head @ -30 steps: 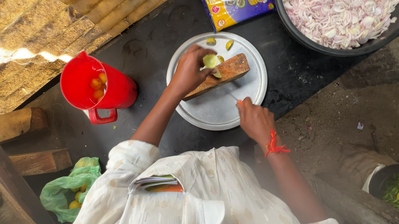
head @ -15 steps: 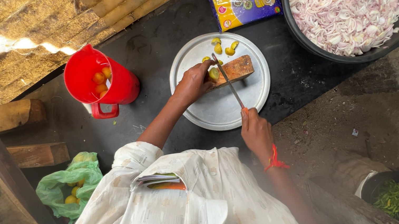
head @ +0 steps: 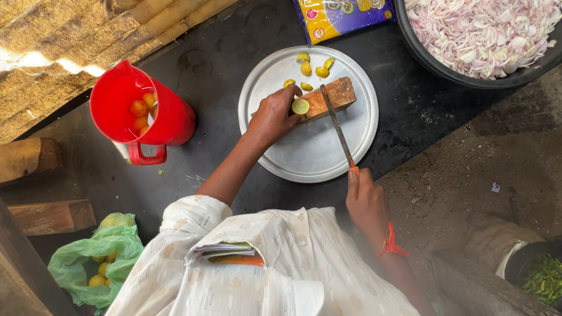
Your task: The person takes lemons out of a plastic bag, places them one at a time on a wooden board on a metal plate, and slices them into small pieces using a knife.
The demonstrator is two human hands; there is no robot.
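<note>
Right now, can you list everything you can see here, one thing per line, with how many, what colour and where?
metal plate: one, silver, centre of the black counter
wooden block: one, brown, on the plate
small citrus fruit: one, yellow-green, on the block
cut fruit pieces: several, yellow, plate's far edge
knife: one, slim, blade on the block
red jug: one, holds small fruits, left of the plate
bowl of sliced onions: one, dark, top right
snack packet: one, purple and yellow, top
bowl of green chillies: one, dark, right
green bag: one, bottom left
left hand: holds the fruit
right hand: holds the knife
</note>
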